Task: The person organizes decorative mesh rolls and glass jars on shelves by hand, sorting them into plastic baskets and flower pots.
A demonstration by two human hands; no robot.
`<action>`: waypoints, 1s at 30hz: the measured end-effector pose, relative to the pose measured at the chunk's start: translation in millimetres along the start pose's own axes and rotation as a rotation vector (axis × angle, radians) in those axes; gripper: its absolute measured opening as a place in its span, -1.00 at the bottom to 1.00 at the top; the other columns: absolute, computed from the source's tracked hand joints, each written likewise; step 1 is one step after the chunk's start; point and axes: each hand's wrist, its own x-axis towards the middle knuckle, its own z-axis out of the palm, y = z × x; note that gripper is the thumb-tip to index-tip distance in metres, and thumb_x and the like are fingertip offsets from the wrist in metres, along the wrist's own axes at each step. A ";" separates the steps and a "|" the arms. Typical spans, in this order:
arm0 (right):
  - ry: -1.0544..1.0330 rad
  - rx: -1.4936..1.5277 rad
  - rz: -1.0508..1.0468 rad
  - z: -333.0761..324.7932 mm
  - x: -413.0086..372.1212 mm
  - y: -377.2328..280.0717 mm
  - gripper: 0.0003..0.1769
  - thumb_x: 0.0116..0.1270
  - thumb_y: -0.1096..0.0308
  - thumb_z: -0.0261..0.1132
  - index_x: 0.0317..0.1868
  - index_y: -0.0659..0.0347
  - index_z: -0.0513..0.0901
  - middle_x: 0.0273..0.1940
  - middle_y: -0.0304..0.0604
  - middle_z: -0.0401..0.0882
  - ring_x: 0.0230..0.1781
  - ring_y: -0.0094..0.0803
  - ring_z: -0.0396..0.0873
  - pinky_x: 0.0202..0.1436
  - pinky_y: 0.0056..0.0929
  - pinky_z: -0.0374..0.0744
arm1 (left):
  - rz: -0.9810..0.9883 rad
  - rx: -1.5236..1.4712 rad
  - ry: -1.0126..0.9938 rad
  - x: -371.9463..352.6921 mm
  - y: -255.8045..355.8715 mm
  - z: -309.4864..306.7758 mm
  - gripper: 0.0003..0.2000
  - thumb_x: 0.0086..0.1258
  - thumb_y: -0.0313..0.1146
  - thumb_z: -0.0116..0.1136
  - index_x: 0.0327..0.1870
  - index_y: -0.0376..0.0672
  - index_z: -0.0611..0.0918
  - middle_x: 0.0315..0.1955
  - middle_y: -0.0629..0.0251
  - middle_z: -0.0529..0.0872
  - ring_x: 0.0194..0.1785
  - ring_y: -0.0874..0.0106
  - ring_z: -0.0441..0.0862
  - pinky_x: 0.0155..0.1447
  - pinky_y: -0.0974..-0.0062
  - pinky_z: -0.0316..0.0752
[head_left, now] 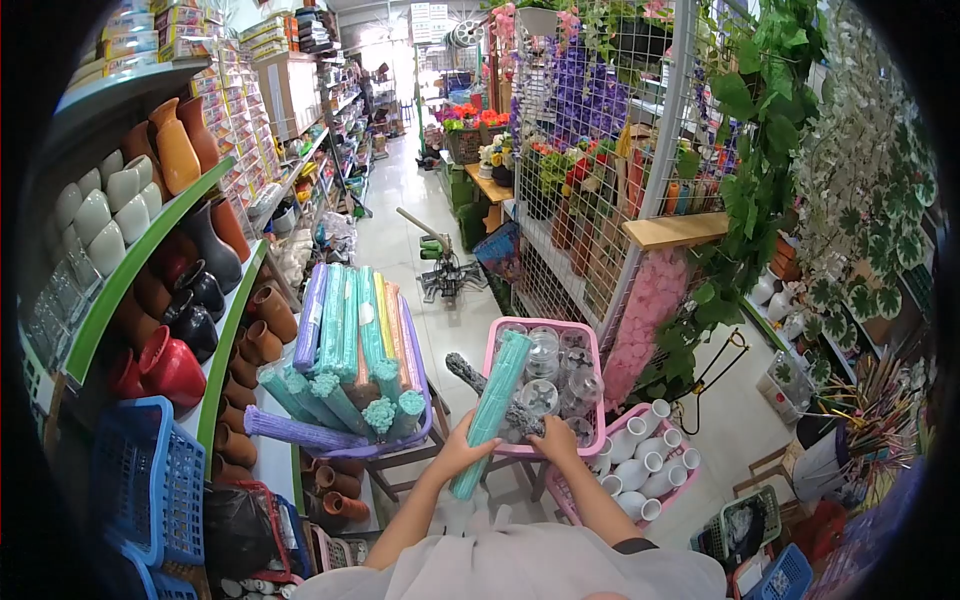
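Note:
My left hand (462, 448) is closed round the lower part of a teal wrapped bundle (497, 405), which slants up to the right over a pink basket. In my right hand (556, 440) is the lower right end of a dark grey speckled bundle (466, 372), which passes behind the teal one. Glass jars (541, 396) fill the pink basket (602, 385) beneath. To the left, a purple basket (428, 408) is piled with teal, purple, yellow and orange wrapped bundles (345, 320). One purple bundle (300, 428) sticks out at its left side.
White vases (640, 465) stand in a lower pink basket at the right. Shelves of clay and glazed pots (178, 150) line the left, above a blue basket (150, 480). A wire rack (590, 250) with flowers is at the right. A metal stand (445, 275) sits in the aisle.

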 end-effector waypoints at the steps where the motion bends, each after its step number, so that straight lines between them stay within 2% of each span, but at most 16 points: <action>1: -0.003 0.007 0.016 -1.3 -0.5 -1.0 -0.42 0.04 0.13 0.43 0.04 0.21 0.51 -0.09 0.02 0.58 -0.02 -0.01 0.56 0.02 -0.10 0.52 | 0.002 0.002 0.000 0.2 -0.5 0.5 -0.24 0.19 -0.21 0.37 0.37 -0.29 0.25 0.07 0.15 0.52 0.00 0.44 0.54 0.08 0.48 0.48; 7: -0.048 0.041 0.030 -3.8 -1.4 1.4 -0.47 0.11 0.18 0.32 0.06 0.25 0.43 -0.06 0.08 0.56 -0.01 0.06 0.54 0.03 -0.05 0.51 | -0.023 -0.153 0.086 3.2 13.7 -2.4 -0.23 0.25 -0.27 0.29 0.44 -0.15 0.13 -0.01 0.18 0.54 -0.14 0.45 0.57 -0.07 0.49 0.54; 9: 0.007 0.078 0.021 -17.9 -5.2 -2.4 -0.48 0.12 0.18 0.30 0.05 0.26 0.43 -0.04 0.10 0.55 -0.01 0.06 0.54 0.02 -0.04 0.50 | -0.059 -0.334 0.136 3.3 20.8 -3.3 -0.31 0.31 -0.22 0.18 0.42 -0.12 0.14 -0.17 0.22 0.53 -0.33 0.47 0.56 -0.23 0.48 0.55; 10: 0.062 0.112 0.013 -30.0 -8.4 -6.6 -0.49 0.13 0.18 0.28 0.04 0.26 0.42 -0.02 0.12 0.54 0.00 0.07 0.53 0.02 -0.02 0.50 | -0.062 -0.336 0.137 4.9 18.6 -5.0 -0.31 0.31 -0.22 0.18 0.42 -0.12 0.14 -0.17 0.22 0.53 -0.33 0.47 0.56 -0.23 0.48 0.55; 12: 0.100 0.151 0.028 -53.3 -11.3 -10.4 -0.54 0.18 0.19 0.25 0.01 0.29 0.44 -0.06 0.16 0.56 -0.03 0.12 0.54 -0.01 -0.03 0.50 | -0.061 -0.610 0.103 14.4 7.6 -11.7 -0.40 0.37 -0.19 0.05 0.40 -0.08 0.17 -0.15 0.21 0.53 -0.35 0.45 0.55 -0.25 0.47 0.56; 15: 0.344 0.427 0.108 -76.4 -13.4 -9.5 -0.57 0.22 0.15 0.27 -0.08 0.35 0.53 -0.24 0.19 0.64 -0.17 0.16 0.60 -0.09 -0.05 0.51 | -0.111 -0.783 0.077 29.0 -8.7 -21.3 -0.52 0.40 -0.14 -0.04 0.25 -0.20 0.32 -0.17 0.19 0.55 -0.30 0.42 0.56 -0.25 0.43 0.57; 16: 0.345 0.425 0.107 -85.6 -17.6 -14.4 -0.57 0.22 0.15 0.27 -0.08 0.35 0.53 -0.24 0.19 0.64 -0.17 0.16 0.60 -0.09 -0.05 0.51 | -0.181 -0.929 0.048 32.2 -8.3 -22.9 -0.55 0.40 -0.13 -0.06 0.20 -0.23 0.37 -0.19 0.18 0.55 -0.29 0.41 0.56 -0.25 0.42 0.57; 18: 0.339 0.711 0.084 -103.5 -29.1 -23.8 -0.57 0.18 0.15 0.33 -0.06 0.30 0.56 -0.26 0.22 0.63 -0.22 0.10 0.62 -0.11 -0.14 0.53 | -0.171 -0.977 0.030 38.1 -9.5 -23.1 -0.56 0.43 -0.09 -0.13 0.09 -0.32 0.44 -0.21 0.17 0.57 -0.28 0.41 0.55 -0.23 0.40 0.57; 20: 0.289 0.574 0.049 -109.9 -45.8 -24.7 -0.57 0.17 0.16 0.34 -0.05 0.29 0.58 -0.23 0.16 0.65 -0.19 0.06 0.63 -0.10 -0.16 0.54 | -0.151 -1.015 0.046 45.3 -12.7 -23.1 -0.55 0.46 -0.08 -0.16 0.07 -0.34 0.46 -0.22 0.16 0.60 -0.30 0.38 0.58 -0.27 0.43 0.57; 22: 0.134 0.255 -0.227 -113.8 -62.9 -28.9 -0.59 0.16 0.17 0.34 -0.05 0.25 0.59 -0.21 0.08 0.66 -0.18 0.03 0.62 -0.10 -0.17 0.55 | -0.251 -0.778 0.237 42.6 -2.3 -16.2 -0.50 0.46 0.00 -0.22 -0.01 -0.35 0.52 -0.41 0.15 0.64 -0.37 0.32 0.63 -0.24 0.34 0.61; 23: 0.182 0.226 -0.396 -102.9 -62.0 -14.1 -0.59 0.14 0.16 0.35 -0.04 0.19 0.61 -0.19 0.05 0.66 -0.16 0.03 0.61 -0.10 -0.16 0.55 | -0.085 -0.796 0.029 57.5 -32.7 -23.9 -0.51 0.48 0.00 -0.22 -0.01 -0.32 0.52 -0.41 0.16 0.65 -0.36 0.29 0.64 -0.24 0.30 0.62; 24: 0.184 0.225 -0.396 -103.4 -55.4 -4.9 -0.59 0.14 0.16 0.35 -0.04 0.19 0.61 -0.19 0.05 0.66 -0.16 0.03 0.61 -0.10 -0.16 0.55 | -0.240 -0.906 0.004 56.0 -21.3 -23.9 -0.54 0.49 -0.02 -0.19 0.05 -0.28 0.51 -0.36 0.18 0.65 -0.34 0.33 0.64 -0.24 0.33 0.61; 26: 0.160 0.185 -0.359 -108.8 -44.7 5.3 -0.58 0.13 0.10 0.37 -0.11 0.22 0.61 -0.16 0.03 0.65 -0.14 0.03 0.60 -0.14 -0.13 0.55 | -0.336 -0.660 0.091 52.0 -39.8 -18.5 -0.55 0.52 -0.02 -0.20 0.14 -0.20 0.49 -0.31 0.23 0.66 -0.34 0.39 0.63 -0.26 0.41 0.59; 27: 0.151 0.188 -0.111 -116.3 -41.8 1.5 -0.59 0.15 0.10 0.35 -0.12 0.22 0.60 -0.17 0.03 0.65 -0.16 0.03 0.61 -0.18 -0.13 0.54 | -0.266 -0.715 -0.064 44.3 -15.4 -16.5 -0.56 0.53 -0.03 -0.21 0.20 -0.13 0.48 -0.27 0.25 0.66 -0.35 0.44 0.61 -0.28 0.44 0.58; 28: 0.149 0.188 -0.114 -121.8 -38.2 -1.1 -0.59 0.15 0.10 0.35 -0.12 0.22 0.60 -0.17 0.03 0.65 -0.16 0.03 0.61 -0.18 -0.13 0.54 | -0.212 -0.703 0.001 36.1 -0.2 -7.7 -0.57 0.53 -0.04 -0.17 0.13 -0.19 0.52 -0.25 0.23 0.66 -0.37 0.40 0.61 -0.27 0.47 0.58; 30: 0.290 0.314 0.182 -128.3 -31.4 -3.8 -0.60 0.17 0.10 0.34 -0.11 0.22 0.60 -0.17 0.02 0.66 -0.17 0.03 0.61 -0.18 -0.13 0.54 | -0.200 -0.738 -0.071 43.0 -15.2 -9.7 -0.55 0.53 -0.03 -0.15 0.13 -0.24 0.53 -0.27 0.21 0.67 -0.35 0.40 0.63 -0.25 0.46 0.59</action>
